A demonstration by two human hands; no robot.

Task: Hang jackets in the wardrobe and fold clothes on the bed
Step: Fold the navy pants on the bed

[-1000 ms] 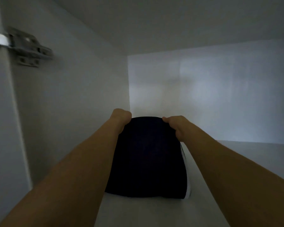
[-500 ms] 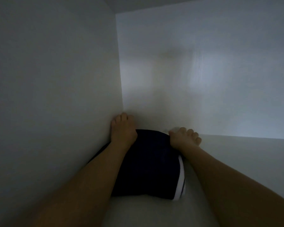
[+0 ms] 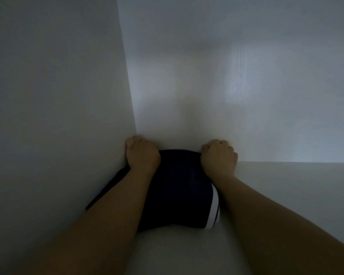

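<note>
So there's one folded dark garment [image 3: 179, 187] with a white stripe sitting on the wardrobe shelf [image 3: 286, 195], jammed into its back-left corner. Left hand [image 3: 142, 155] and right hand [image 3: 219, 157] both have fingers curled over its far edge. This piece looks nearly stowed; no jackets visible, so can't judge the rest.

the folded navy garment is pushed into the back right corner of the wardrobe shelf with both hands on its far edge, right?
Not quite: the head view shows the folded navy garment in the back left corner, against the left side wall. The rest holds: it lies on the wardrobe shelf, with the left hand and right hand on its far edge.
</note>
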